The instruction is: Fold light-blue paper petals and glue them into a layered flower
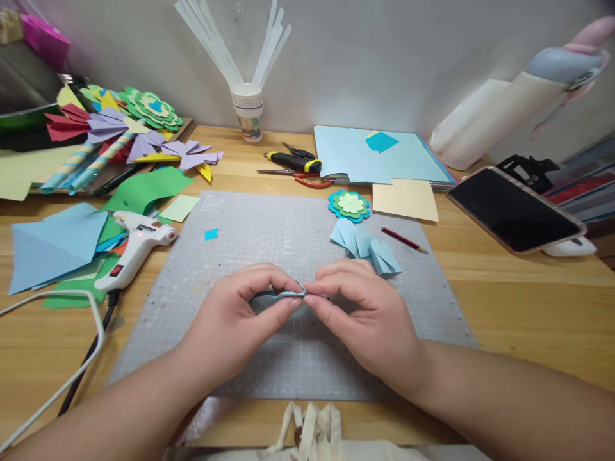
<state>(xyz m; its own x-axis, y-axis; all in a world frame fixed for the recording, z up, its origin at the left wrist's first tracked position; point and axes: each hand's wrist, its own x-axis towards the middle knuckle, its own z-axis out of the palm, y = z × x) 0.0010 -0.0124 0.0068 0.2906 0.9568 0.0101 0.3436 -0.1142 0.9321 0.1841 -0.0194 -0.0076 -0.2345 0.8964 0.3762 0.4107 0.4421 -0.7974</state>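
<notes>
Over the grey cutting mat (269, 224), my left hand (235, 320) and my right hand (365, 314) meet fingertip to fingertip. Both pinch one small folded piece of light blue paper (291, 293), which bends between them just above the mat. Beyond my right hand lie folded light blue paper petals (362, 243), and behind those a layered paper flower (350, 205) in blue and green. A tiny blue paper scrap (211, 234) rests on the mat's left part.
A white hot glue gun (137, 246) with its cable lies left of the mat, by sheets of coloured paper (57, 243). Scissors (300, 176), a red pencil (403, 240), a phone (514, 208), a cup of glue sticks (250, 112) and paper flowers (144, 128) sit farther back.
</notes>
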